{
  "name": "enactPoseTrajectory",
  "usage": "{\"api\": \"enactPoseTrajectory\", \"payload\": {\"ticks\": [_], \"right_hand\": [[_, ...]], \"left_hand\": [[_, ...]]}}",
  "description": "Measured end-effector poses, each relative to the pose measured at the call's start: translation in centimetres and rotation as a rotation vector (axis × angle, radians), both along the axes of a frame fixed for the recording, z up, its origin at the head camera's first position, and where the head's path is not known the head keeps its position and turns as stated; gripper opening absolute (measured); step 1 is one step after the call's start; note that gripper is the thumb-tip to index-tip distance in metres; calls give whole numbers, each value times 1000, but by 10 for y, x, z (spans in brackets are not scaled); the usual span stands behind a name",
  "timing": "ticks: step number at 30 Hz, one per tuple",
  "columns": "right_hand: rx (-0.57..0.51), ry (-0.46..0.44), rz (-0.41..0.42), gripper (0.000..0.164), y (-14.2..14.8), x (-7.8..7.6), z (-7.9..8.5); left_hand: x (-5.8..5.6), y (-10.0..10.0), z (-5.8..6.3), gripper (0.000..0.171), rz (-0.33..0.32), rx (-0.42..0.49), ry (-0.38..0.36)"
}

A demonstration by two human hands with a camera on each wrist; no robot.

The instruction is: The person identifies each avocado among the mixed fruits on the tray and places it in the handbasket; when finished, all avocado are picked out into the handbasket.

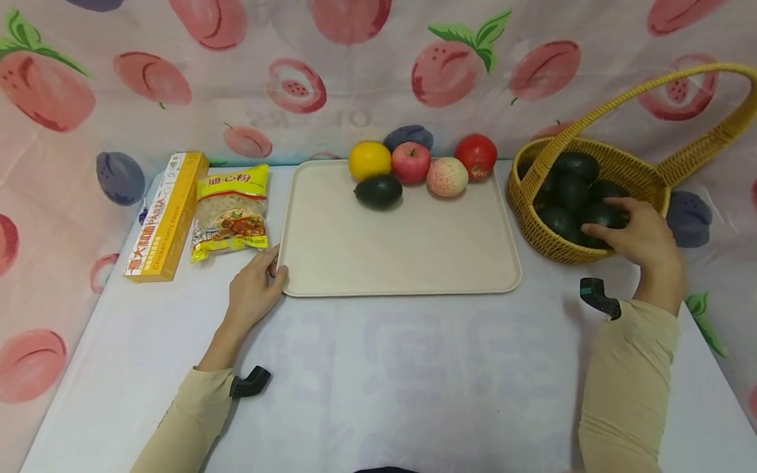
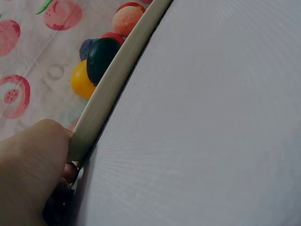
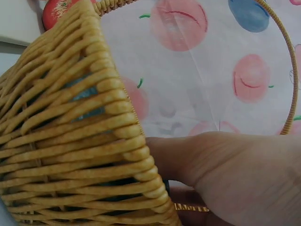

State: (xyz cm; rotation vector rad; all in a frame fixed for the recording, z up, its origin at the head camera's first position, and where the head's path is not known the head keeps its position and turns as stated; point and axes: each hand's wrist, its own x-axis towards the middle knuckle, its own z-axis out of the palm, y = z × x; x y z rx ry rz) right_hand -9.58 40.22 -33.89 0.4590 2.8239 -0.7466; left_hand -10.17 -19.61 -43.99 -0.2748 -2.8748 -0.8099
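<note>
My left hand (image 1: 254,289) grips the near-left corner of a beige tray (image 1: 402,249), thumb at the rim and fingers beneath the edge. In the left wrist view the tray's side wall (image 2: 106,96) runs up from the thumb. On the right, my right hand (image 1: 644,236) reaches over the rim of a yellow wicker basket (image 1: 556,246). Its thumb and fingers hold a dark green avocado (image 1: 600,213) among several others. The basket's woven wall (image 3: 80,141) hides the fingertips and the avocado's lower part in the right wrist view.
At the tray's back lie a lemon (image 1: 369,161), an avocado (image 1: 378,192), a pink apple (image 1: 411,163), a speckled peach (image 1: 447,177) and a red pomegranate (image 1: 476,156). Left of the tray are a pasta bag (image 1: 230,213) and a pasta box (image 1: 165,217). The basket's tall handle (image 1: 621,98) arches above it.
</note>
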Motion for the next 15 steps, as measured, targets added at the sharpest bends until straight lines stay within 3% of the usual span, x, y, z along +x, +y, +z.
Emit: {"api": "enactPoseTrajectory", "payload": {"ticks": [6, 15], "right_hand": [[-15, -16, 67, 85, 2, -5, -2], [-74, 125, -26, 73, 0, -3, -7]], "left_hand": [[0, -1, -1, 45, -1, 6, -1], [0, -1, -3, 45, -6, 6, 14]]}}
